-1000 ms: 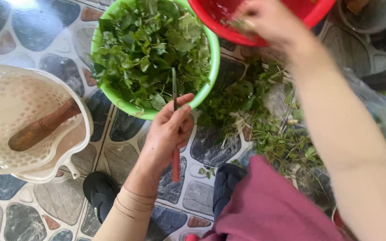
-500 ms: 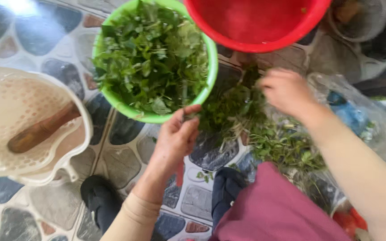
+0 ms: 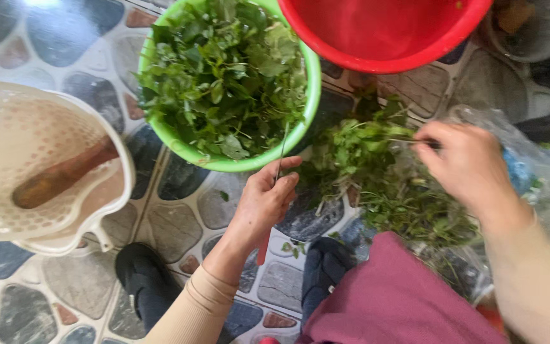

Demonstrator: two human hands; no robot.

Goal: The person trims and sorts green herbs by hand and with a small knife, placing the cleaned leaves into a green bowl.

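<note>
1. Just beyond the left hand (image 3: 263,202), the green basin (image 3: 310,95) heaped with picked leaves sits on the patterned stone floor (image 3: 179,210), its near rim almost touching the fingertips. A careless lift of that hand could, I judge, knock the rim and spill greens over the floor.

2. Behind the right hand (image 3: 466,167), the red basin (image 3: 377,54) overlaps the green one's far edge; if either is nudged, the two may slide against each other.

3. Under and beside the right hand lies the loose pile of herbs (image 3: 377,185), spread over a clear plastic bag (image 3: 536,172). The bag looks slippery, so pulling hard could drag the whole heap out of place.

4. Left of the left hand, well apart, a cream strainer basket (image 3: 33,153) holds a wooden pestle (image 3: 62,175); it seems out of harm's way.

5. Inside the left grip, which is clamped on its red handle, the knife (image 3: 274,191) points its thin blade up toward the green basin. With the other hand working near, the bare blade is the main danger: a reach across could meet the edge.

6. Between the right fingers, pinched together, is a herb stem (image 3: 408,140) from the top of the pile. A sharp tug might snap it short or scatter leaves.
</note>
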